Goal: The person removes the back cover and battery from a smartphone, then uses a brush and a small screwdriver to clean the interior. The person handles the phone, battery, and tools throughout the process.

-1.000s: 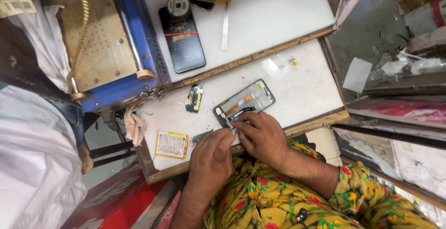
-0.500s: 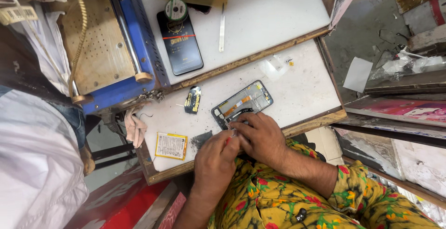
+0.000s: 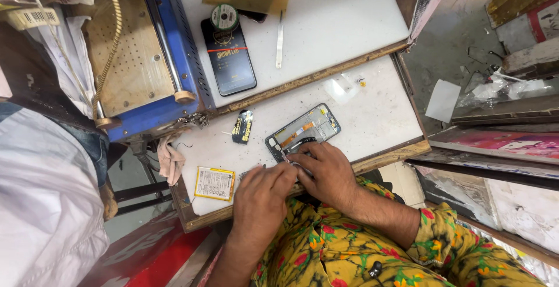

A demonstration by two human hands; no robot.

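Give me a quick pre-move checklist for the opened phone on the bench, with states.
1. Opened phone flat on white table: ok.
2. Left hand at the phone's near end: ok.
3. Right hand over the phone's near end: ok.
4. What the fingertips pinch: cannot tell, hidden.
5. Yellow battery apart from the hands: ok.
6. Small black packet lies beside the phone, not touching: ok.

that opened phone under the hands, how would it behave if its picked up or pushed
The opened phone lies flat and thin on the white table, so it would probably slide, not tip or roll. With its inner parts exposed, it is likely fragile and light for its size. Both the left hand and right hand rest at its near end, probably steadying it.
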